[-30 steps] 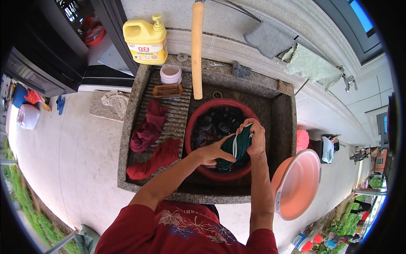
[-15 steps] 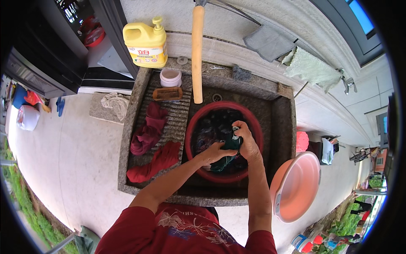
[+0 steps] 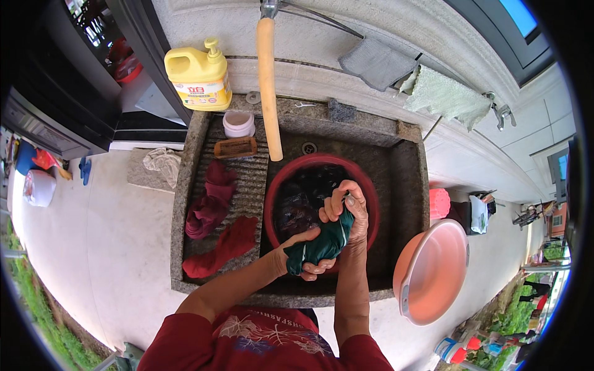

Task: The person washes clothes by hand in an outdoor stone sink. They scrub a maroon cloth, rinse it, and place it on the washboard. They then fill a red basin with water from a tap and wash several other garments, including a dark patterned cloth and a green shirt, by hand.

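Both hands grip a bunched wet dark green garment (image 3: 322,243) with thin white lines. My left hand (image 3: 300,247) is wrapped round its lower left end. At its upper right end, my right hand (image 3: 349,210) curls its fingers over the cloth. They hold it above the near side of a red basin (image 3: 372,201). In the basin, dark wet cloth (image 3: 296,204) lies in water, partly hidden by my hands.
The basin stands in a stone sink (image 3: 408,179). On the ribbed washboard (image 3: 250,185) lie a maroon cloth (image 3: 211,201), a red cloth (image 3: 223,250), a brush (image 3: 235,147) and a pink tub (image 3: 239,125). A yellow pump bottle (image 3: 198,80), hanging tap hose (image 3: 268,93) and orange basin (image 3: 433,269) are nearby.
My hands have lifted the green garment out of the basin water and brought it nearer to me, bunched between them. The view has shifted slightly.
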`<state>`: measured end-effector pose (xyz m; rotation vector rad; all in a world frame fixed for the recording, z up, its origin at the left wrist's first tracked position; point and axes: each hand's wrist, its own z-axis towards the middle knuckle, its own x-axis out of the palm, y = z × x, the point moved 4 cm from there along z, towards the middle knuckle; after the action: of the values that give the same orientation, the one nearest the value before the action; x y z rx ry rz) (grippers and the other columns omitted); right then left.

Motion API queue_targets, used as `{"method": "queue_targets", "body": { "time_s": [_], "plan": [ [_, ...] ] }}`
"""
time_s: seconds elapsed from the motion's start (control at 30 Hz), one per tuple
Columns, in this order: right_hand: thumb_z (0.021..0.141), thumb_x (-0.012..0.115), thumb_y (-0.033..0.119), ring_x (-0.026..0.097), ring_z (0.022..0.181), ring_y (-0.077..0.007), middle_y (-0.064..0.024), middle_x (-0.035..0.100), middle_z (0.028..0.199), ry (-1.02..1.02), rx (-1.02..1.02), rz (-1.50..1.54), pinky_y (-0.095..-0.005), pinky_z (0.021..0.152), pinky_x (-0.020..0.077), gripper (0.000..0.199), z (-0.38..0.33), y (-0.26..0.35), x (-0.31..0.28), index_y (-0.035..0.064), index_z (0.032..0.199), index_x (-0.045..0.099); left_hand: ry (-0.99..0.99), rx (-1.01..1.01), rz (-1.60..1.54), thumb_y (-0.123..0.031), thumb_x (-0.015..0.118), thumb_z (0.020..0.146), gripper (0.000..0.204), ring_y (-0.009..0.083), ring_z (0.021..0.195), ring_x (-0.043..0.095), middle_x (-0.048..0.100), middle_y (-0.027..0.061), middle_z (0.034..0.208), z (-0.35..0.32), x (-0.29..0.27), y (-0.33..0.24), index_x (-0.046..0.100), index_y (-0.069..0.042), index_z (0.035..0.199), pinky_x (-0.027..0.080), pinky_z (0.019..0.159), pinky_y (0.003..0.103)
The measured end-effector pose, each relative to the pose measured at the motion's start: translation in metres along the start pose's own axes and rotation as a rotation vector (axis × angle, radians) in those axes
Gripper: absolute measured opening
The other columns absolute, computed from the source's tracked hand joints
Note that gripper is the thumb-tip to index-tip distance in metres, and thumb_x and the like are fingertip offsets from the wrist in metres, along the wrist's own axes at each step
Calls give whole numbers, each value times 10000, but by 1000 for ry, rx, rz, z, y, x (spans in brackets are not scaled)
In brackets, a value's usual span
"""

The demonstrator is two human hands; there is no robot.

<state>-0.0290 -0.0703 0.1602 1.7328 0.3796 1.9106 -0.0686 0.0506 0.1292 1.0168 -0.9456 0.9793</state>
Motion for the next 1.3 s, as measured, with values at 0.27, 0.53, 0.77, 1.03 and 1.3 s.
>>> {"method": "queue_targets", "body": {
  "time_s": [0.27, 0.53, 0.77, 1.03, 1.3],
  "plan": [
    [897, 476, 30, 464, 523, -91, -20, 482, 607, -259, 22, -1130, -246, 493, 414, 128, 8, 17, -8, 60, 1007, 535, -758, 220, 757, -227, 745, 752, 363, 92, 700, 550, 576, 31, 806, 0, 2, -32, 556, -62, 1014, 455, 624, 238],
    [853, 456, -5, 553, 514, -245, -109, 537, 606, -500, -122, -1724, -338, 473, 426, 138, -2, -19, -45, 89, 901, 544, -1332, 52, 1727, -304, 761, 639, 540, 260, 809, 605, 617, 116, 861, -5, -41, -49, 544, -18, 1043, 459, 751, 346],
    [873, 480, 54, 618, 654, -287, -125, 601, 739, -562, -24, -1686, -381, 583, 471, 119, -6, -10, -32, 113, 937, 562, -1004, 384, 1649, -336, 720, 664, 648, 255, 903, 587, 588, 139, 995, 3, -45, -55, 480, -12, 1172, 453, 796, 348],
    [700, 550, 52, 452, 1105, -347, -190, 331, 1281, 206, 146, -1583, -386, 945, 370, 598, 1, 36, 22, 107, 1287, 452, -568, 128, 663, -354, 633, 839, 420, 227, 594, 623, 591, 117, 807, -14, -1, -64, 442, -118, 1129, 507, 402, 311],
    [870, 494, 233, 495, 834, -326, -163, 435, 1045, 599, -847, -2409, -473, 675, 403, 363, -38, 38, 72, 155, 1219, 433, -354, -77, 492, -511, 445, 887, 486, 327, 600, 642, 644, 151, 828, -9, 20, -31, 591, -67, 1018, 512, 396, 416]
  ]
}}
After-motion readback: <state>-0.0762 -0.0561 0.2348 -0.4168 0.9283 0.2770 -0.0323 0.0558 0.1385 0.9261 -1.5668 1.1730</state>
